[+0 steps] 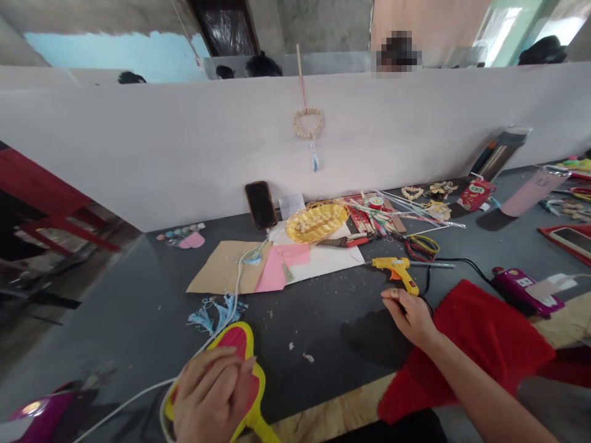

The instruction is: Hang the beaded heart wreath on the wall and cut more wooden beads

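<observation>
My left hand (210, 394) is over a pink, paddle-shaped thing with a yellow rim and handle (258, 384) near the table's front edge. Its fingers are curled together, and whatever may be in them is hidden. My right hand (410, 317) hovers just below the yellow hot glue gun (392, 266), apart from its grip as far as I can tell. Thumb and forefinger are pressed together; anything between them is too small to make out. Left of centre, blue tassels (217, 312) lie beside a white cable (237, 283).
Behind my hands are a yellow woven basket (318, 223), pliers (346, 240), scissors (422, 247) and a phone (261, 205). A red cloth (480, 344) lies under my right forearm. A heart-shaped ornament (308, 123) hangs on the white partition (207, 141). A pink bottle (535, 191) stands right.
</observation>
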### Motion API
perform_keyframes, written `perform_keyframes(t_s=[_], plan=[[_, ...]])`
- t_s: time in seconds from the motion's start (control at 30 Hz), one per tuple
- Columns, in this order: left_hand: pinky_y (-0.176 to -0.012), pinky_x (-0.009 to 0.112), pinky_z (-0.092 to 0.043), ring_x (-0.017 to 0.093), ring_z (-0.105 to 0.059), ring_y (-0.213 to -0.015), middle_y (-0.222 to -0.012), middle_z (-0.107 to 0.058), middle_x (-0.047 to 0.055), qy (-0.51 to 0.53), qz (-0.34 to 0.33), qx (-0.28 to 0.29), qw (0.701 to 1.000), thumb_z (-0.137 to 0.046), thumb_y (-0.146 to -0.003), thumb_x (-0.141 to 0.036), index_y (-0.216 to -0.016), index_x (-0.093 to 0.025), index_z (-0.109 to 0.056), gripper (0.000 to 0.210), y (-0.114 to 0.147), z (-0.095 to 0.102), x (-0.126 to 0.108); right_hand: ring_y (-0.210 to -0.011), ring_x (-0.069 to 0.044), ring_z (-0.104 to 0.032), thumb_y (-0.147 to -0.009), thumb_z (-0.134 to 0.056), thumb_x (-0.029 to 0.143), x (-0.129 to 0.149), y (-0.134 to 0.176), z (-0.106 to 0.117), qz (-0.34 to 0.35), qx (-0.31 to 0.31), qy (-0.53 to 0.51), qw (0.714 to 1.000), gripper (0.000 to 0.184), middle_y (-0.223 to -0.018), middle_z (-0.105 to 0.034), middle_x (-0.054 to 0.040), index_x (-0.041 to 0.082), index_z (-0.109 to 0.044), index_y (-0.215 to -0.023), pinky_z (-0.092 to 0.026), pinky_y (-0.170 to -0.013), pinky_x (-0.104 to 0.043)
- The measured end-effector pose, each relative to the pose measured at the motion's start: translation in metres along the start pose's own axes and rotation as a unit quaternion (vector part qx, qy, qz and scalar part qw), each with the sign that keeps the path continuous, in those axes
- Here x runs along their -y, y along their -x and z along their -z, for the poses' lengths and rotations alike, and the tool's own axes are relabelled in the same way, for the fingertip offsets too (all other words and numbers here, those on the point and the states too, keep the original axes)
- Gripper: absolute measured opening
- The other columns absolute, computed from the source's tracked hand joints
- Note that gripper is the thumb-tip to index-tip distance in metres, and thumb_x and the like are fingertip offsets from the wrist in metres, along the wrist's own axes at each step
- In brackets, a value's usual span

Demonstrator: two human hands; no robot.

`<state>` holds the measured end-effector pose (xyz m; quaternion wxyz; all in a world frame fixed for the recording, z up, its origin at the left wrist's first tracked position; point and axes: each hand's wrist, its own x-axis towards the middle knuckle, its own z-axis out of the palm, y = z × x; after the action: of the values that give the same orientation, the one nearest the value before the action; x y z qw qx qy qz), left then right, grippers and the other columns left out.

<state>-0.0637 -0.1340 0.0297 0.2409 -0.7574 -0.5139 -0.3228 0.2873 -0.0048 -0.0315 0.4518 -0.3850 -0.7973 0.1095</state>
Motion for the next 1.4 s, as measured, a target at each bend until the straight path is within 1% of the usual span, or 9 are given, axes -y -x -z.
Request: perform_keyframes(t_s=[0.07,0.17,0.33,0.43,0.6,0.73,1.0,1.13,1.4], plan=[[-0.084,0.036,-0.048,0.021,-0.064,-0.09,-0.085,-0.072,0.005,0.012,-0.007,0.046,0.999,-0.058,-0.086,-0.014,-0.091,-0.019,-0.064,0.009,-0.011,-0.012,-0.007,-0.073,-0.018,-0.073,-0.094,-0.051,0.021,0.001,-0.001,0.0,0.013,-0.011,0.008,1.0,0.011,-0.08,-0.073,-0.0049,0.021,-0.062,-0.093,-0.061,-0.065,-0.026],[-0.094,0.038,-0.048,0.024,-0.058,-0.114,-0.114,-0.068,0.011,0.022,-0.004,0.13,0.991,-0.052,-0.09,-0.015,-0.12,-0.015,-0.058,0.031,-0.023,-0.029,-0.018,-0.075,-0.018,-0.074,-0.094,-0.05,0.019,0.001,-0.001,0.001,0.026,-0.029,0.02,0.999,0.011,-0.083,-0.074,-0.0058,0.021,-0.061,-0.094,-0.062,-0.067,-0.027],[-0.097,0.041,-0.048,0.026,-0.052,-0.125,-0.127,-0.061,0.011,0.062,-0.027,0.176,0.982,-0.051,-0.089,-0.014,-0.122,-0.021,-0.059,0.035,-0.042,-0.043,-0.039,-0.08,-0.02,-0.072,-0.093,-0.048,0.017,-0.002,-0.002,-0.001,0.018,-0.032,0.039,0.999,0.013,-0.089,-0.073,-0.0083,0.021,-0.059,-0.1,-0.062,-0.07,-0.031],[-0.101,0.045,-0.046,0.029,-0.046,-0.132,-0.138,-0.055,0.011,0.072,-0.047,0.225,0.971,-0.055,-0.087,-0.016,-0.129,-0.023,-0.056,0.043,-0.048,-0.049,-0.056,-0.088,-0.021,-0.07,-0.091,-0.05,0.017,0.001,-0.003,-0.001,0.018,0.003,0.065,0.998,0.018,-0.099,-0.069,-0.0115,0.019,-0.059,-0.107,-0.062,-0.074,-0.034],[-0.107,0.059,-0.038,0.034,-0.04,-0.137,-0.149,-0.045,0.012,0.102,-0.105,0.402,0.904,-0.068,-0.081,-0.032,-0.139,-0.027,-0.049,0.061,-0.04,-0.059,-0.078,-0.112,-0.026,-0.059,-0.091,-0.052,0.017,0.01,-0.003,0.019,0.071,0.087,0.137,0.984,0.025,-0.118,-0.062,-0.0119,0.021,-0.061,-0.114,-0.055,-0.093,-0.045],[-0.109,0.065,-0.031,0.034,-0.041,-0.137,-0.149,-0.044,0.014,0.124,-0.093,0.498,0.853,-0.063,-0.086,-0.036,-0.141,-0.024,-0.047,0.058,-0.031,-0.059,-0.079,-0.115,-0.026,-0.053,-0.093,-0.052,0.018,0.009,0.001,0.051,0.039,0.12,0.17,0.977,0.022,-0.117,-0.06,-0.0121,0.018,-0.061,-0.112,-0.051,-0.096,-0.045],[-0.11,0.056,-0.035,0.031,-0.04,-0.138,-0.151,-0.043,0.011,0.14,-0.07,0.485,0.86,-0.058,-0.088,-0.036,-0.139,-0.026,-0.05,0.052,-0.024,-0.063,-0.074,-0.115,-0.028,-0.05,-0.094,-0.053,0.027,-0.005,0.038,0.099,-0.076,0.154,0.268,0.948,0.02,-0.116,-0.06,-0.0108,0.018,-0.062,-0.109,-0.047,-0.099,-0.047],[-0.11,0.056,-0.035,0.031,-0.04,-0.138,-0.151,-0.042,0.012,0.145,-0.078,0.472,0.866,-0.057,-0.088,-0.032,-0.139,-0.024,-0.049,0.052,-0.023,-0.063,-0.075,-0.112,-0.028,-0.052,-0.09,-0.059,0.037,-0.005,0.058,0.094,-0.119,0.188,0.253,0.941,0.029,-0.117,-0.06,-0.0101,0.019,-0.061,-0.112,-0.05,-0.094,-0.046],[-0.108,0.058,-0.038,0.033,-0.041,-0.137,-0.149,-0.043,0.014,0.129,-0.074,0.493,0.857,-0.064,-0.084,-0.027,-0.136,-0.02,-0.053,0.054,-0.029,-0.062,-0.081,-0.1,-0.027,-0.056,-0.092,-0.057,0.038,-0.006,0.058,0.078,-0.125,0.165,0.264,0.942,0.024,-0.101,-0.065,-0.0106,0.017,-0.066,-0.099,-0.05,-0.089,-0.045]])
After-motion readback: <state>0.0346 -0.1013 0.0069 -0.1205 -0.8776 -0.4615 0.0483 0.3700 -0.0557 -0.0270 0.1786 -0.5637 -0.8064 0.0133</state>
